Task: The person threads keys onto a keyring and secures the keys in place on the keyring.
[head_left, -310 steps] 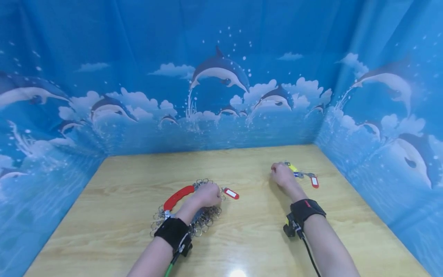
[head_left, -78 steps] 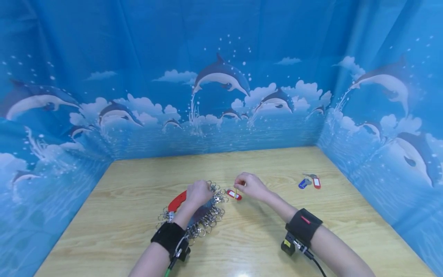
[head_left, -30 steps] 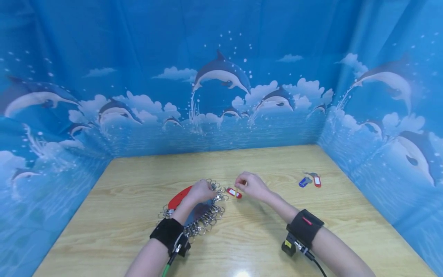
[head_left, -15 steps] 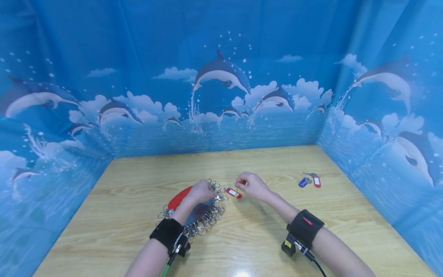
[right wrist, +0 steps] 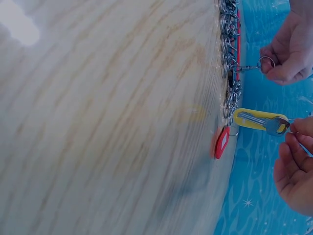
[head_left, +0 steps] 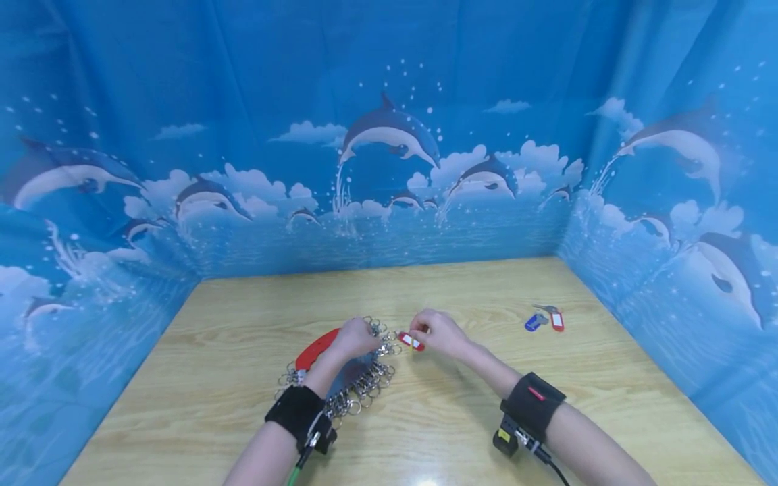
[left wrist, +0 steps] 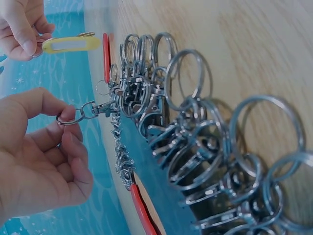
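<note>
My left hand [head_left: 355, 339] pinches a metal split ring [left wrist: 69, 121] between thumb and finger. That ring hangs on a swivel clip at the edge of a key holder with a red handle [head_left: 316, 349] and many metal rings [head_left: 367, 388]. Just to the right, my right hand [head_left: 442, 333] pinches the small ring of a key [right wrist: 264, 122] with a yellow key tag [left wrist: 71, 44]; both dangle from the fingertips. The yellow tag overlaps a red key tag [head_left: 406, 337] in the head view, which lies at the holder's right edge.
A key with a blue tag [head_left: 532, 323] and another with a red tag [head_left: 557, 321] lie on the wooden table [head_left: 474, 418] at the back right. A blue dolphin-print curtain [head_left: 389, 229] encloses the back and both sides. Cabled cameras sit on both wrists.
Since the oldest frame, my right hand has brought the yellow-tagged key from the back right to beside the holder. Within the last second it has dipped slightly; my left hand stays nearly still.
</note>
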Available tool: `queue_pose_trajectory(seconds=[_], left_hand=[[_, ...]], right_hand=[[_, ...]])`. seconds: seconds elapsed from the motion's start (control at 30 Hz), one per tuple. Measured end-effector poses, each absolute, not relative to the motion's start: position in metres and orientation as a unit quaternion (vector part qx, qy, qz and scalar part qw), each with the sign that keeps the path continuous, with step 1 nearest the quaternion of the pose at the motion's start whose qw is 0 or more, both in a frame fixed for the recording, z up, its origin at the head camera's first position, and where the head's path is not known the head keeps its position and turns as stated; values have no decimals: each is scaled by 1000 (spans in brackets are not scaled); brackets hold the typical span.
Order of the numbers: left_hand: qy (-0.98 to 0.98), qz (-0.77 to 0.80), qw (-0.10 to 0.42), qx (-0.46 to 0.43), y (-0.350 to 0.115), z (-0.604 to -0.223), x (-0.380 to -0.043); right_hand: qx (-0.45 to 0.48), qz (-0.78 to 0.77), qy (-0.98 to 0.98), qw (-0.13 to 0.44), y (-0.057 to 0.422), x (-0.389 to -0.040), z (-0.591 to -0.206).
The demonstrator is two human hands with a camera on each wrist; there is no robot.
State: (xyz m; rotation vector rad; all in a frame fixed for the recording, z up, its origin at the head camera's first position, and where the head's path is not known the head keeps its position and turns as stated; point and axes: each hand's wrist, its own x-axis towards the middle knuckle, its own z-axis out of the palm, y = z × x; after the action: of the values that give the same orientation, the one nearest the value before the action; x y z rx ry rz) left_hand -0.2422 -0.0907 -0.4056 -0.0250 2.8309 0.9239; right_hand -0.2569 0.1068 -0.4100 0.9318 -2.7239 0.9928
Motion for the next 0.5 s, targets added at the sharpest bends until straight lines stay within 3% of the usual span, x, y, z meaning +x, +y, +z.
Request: queue_pose_trajectory(seconds=[0.2, 0.5], left_hand=[[948, 303, 93, -3, -90, -406, -242], [955, 289, 67, 16, -91, -405, -242]], right_hand=[[306, 328, -892, 51, 105, -255, -411], [304, 334, -890, 52, 106, -255, -412]])
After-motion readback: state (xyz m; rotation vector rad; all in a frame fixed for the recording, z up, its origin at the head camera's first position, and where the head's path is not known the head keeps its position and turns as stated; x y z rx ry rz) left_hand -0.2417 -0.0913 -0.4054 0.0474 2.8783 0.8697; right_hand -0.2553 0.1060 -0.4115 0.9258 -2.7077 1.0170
